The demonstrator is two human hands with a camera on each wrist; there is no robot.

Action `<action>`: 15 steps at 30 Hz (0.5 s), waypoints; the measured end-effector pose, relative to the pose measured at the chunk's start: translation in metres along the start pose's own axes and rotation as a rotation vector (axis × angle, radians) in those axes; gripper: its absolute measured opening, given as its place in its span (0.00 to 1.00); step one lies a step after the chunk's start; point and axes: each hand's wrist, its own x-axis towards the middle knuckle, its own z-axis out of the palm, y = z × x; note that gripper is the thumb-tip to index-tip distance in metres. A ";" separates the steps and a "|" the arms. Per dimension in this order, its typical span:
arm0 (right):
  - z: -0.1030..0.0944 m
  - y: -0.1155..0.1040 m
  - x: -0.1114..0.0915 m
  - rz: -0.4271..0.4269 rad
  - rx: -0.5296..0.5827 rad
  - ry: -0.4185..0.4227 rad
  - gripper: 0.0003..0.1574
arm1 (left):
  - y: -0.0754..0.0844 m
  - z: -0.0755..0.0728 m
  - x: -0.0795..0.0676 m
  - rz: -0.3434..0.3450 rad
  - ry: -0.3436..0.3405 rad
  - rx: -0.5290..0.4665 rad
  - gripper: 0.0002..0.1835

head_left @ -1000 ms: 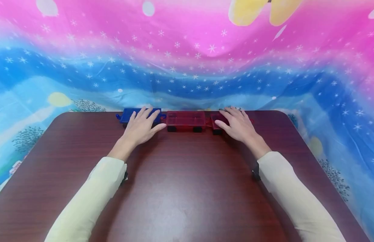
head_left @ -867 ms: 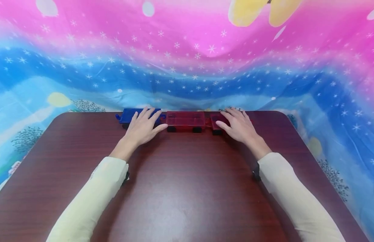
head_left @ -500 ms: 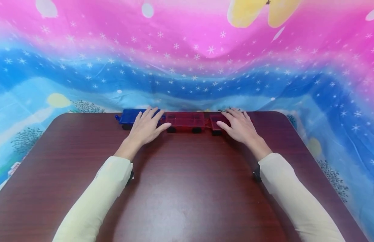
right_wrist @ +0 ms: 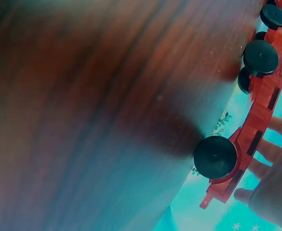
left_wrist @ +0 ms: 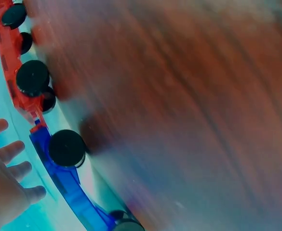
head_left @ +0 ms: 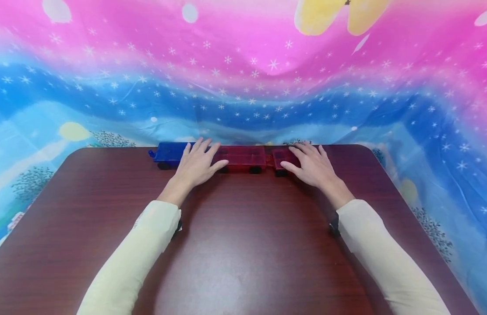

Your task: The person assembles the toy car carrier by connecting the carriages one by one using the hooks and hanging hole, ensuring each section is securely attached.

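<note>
A row of linked toy train cars stands at the table's far edge. The blue car [head_left: 170,154] is on the left, a see-through red car [head_left: 245,156] in the middle and a second red car [head_left: 280,159] on the right. With fingers spread, my left hand [head_left: 197,165] is over the joint between the blue and middle cars. The left wrist view has those fingers above the blue car [left_wrist: 73,190], apart from it. My right hand [head_left: 315,166] is spread over the right-hand red car, hiding much of it; whether it touches cannot be told.
The dark brown wooden table [head_left: 235,245] has rounded far corners. A pink and blue patterned cloth [head_left: 243,87] hangs close behind its far edge and along both sides. Black wheels [right_wrist: 215,156] carry the cars.
My left hand has slid to the right, from over the blue car to the joint with the middle red car. The right hand and the cars stay about where they were.
</note>
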 end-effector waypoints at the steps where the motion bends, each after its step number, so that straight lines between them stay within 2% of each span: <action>1: 0.000 0.000 0.000 0.000 0.000 -0.003 0.55 | 0.002 0.000 0.001 0.002 -0.002 0.009 0.41; 8: 0.001 0.002 0.000 0.002 0.000 -0.009 0.56 | 0.009 0.004 0.008 0.017 -0.013 0.044 0.40; 15: 0.001 0.004 0.000 0.018 0.012 -0.026 0.57 | 0.014 0.007 0.013 0.021 -0.055 0.042 0.42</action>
